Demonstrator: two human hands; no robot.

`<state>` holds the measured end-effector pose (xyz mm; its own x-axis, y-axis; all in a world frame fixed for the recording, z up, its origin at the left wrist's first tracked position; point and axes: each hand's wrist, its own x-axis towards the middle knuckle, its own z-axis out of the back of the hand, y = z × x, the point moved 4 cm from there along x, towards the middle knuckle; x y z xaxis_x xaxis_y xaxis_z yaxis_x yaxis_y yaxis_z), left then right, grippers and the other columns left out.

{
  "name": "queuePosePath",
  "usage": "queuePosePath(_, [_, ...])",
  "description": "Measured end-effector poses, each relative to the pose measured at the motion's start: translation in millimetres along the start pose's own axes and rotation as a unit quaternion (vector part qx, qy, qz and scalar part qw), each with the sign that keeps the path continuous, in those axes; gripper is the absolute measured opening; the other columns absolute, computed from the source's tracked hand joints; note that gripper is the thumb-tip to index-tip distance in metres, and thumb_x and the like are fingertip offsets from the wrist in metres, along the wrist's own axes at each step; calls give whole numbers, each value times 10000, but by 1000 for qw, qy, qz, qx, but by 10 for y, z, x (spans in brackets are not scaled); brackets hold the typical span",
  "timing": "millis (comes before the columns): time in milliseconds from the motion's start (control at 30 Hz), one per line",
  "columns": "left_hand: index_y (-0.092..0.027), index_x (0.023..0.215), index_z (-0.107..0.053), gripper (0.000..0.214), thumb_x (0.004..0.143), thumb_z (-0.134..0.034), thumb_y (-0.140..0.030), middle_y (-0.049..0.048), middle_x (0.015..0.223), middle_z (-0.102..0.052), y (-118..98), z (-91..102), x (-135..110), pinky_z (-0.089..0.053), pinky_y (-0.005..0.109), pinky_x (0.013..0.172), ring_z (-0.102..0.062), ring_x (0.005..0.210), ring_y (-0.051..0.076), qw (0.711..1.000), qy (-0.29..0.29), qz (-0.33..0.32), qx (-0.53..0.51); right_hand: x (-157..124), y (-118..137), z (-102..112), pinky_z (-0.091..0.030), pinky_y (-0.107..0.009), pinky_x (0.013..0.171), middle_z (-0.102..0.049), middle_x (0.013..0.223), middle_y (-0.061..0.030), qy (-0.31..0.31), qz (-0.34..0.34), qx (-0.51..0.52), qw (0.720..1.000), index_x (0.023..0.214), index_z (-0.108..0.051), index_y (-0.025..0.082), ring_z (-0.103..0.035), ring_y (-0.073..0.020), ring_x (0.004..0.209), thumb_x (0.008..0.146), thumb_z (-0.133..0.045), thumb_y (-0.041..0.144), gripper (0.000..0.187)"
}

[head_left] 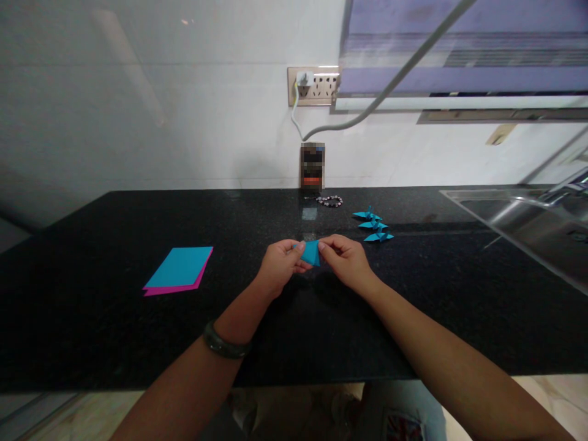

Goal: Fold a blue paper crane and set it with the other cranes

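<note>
A small folded piece of blue origami paper (pixel 311 253) is held between my two hands, just above the dark countertop. My left hand (pixel 281 262) pinches its left side, thumb on top and fingers underneath. On the opposite side, the thumb and fingers of my right hand (pixel 346 260) close on its right edge. Beyond my right hand stand three blue paper cranes (pixel 373 225) in a short row. To the left lies a stack of square paper (pixel 179 267), blue on top with magenta sheets below.
The black speckled countertop (pixel 114 343) runs to a white wall. A phone-like device (pixel 313 165) leans there, cabled to a wall socket (pixel 313 86). A beaded bracelet (pixel 329 201) lies before it. At the right is a steel sink (pixel 519 214).
</note>
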<state>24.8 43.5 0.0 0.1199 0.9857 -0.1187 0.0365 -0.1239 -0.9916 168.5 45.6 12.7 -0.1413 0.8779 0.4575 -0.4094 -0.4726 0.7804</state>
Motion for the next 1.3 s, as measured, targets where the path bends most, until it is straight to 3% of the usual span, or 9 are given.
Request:
queuePosePath(433, [-122, 784, -593, 182, 750, -544, -294, 32, 578, -622, 17, 38, 47, -482, 223, 511, -602, 540, 127, 988, -24, -86, 125, 14, -91, -22, -442, -258, 592, -645, 741, -43, 36, -45, 13, 998, 886, -646, 139, -563, -131, 635, 700, -519, 203, 234])
queuePosePath(833, [-133, 769, -604, 227, 764, -521, -345, 40, 562, -624, 15, 18, 34, -492, 242, 508, -604, 531, 139, 988, -8, -84, 132, 22, -57, -23, -442, -259, 616, -646, 729, -16, 61, -42, 12, 997, 790, -656, 171, -556, -127, 636, 705, -460, 152, 214])
queuePosePath(1100, [-129, 748, -597, 221, 768, -515, -333, 34, 557, -617, -13, 24, 30, -488, 238, 499, -600, 522, 136, 988, -18, -85, 131, 13, -53, -23, -420, -238, 566, -612, 696, -16, 62, -29, 0, 998, 837, -644, 162, -534, -118, 613, 694, -501, 169, 202])
queuePosePath(1300, [-120, 745, -569, 218, 774, -517, -329, 24, 556, -604, -21, 8, 18, -463, 209, 458, -589, 496, 120, 996, -1, -46, 70, 20, -38, -27, -431, -255, 629, -605, 748, -22, 67, -17, 43, 997, 894, -621, 166, -540, -125, 682, 737, -476, 184, 215])
